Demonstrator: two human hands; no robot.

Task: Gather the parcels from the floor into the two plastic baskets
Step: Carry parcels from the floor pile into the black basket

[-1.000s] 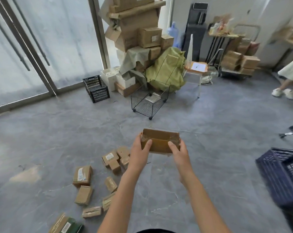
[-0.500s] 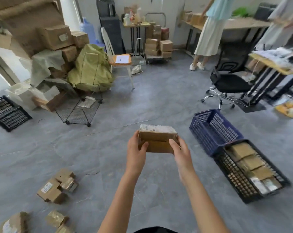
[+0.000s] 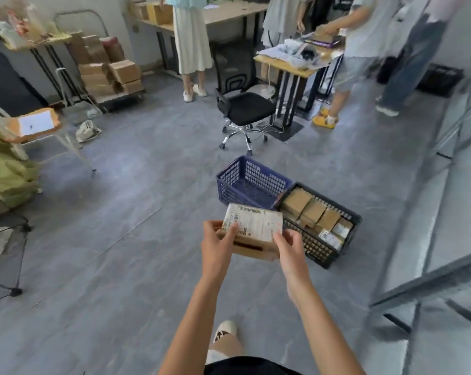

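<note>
A cardboard parcel [image 3: 253, 226] with a white shipping label on top is held in front of me, just before the baskets. My left hand [image 3: 218, 246] grips its left end and my right hand [image 3: 289, 246] grips its right end. On the floor beyond stands a blue plastic basket [image 3: 230, 180], with no parcels visible inside. Touching its right side is a black plastic basket [image 3: 323, 255] that holds several brown parcels [image 3: 314, 212].
A black office chair [image 3: 242, 106] stands behind the baskets, next to a desk [image 3: 296, 69] where people stand. Stacked boxes on a cart [image 3: 107, 74] sit at the back left. A wire cart [image 3: 4, 255] and green sack [image 3: 4, 180] are at the left. My shoe [image 3: 225, 330] shows below.
The view has swung right from the scattered floor parcels to the baskets. Both hands still carry the parcel, which is now close to the baskets with its label face turned up.
</note>
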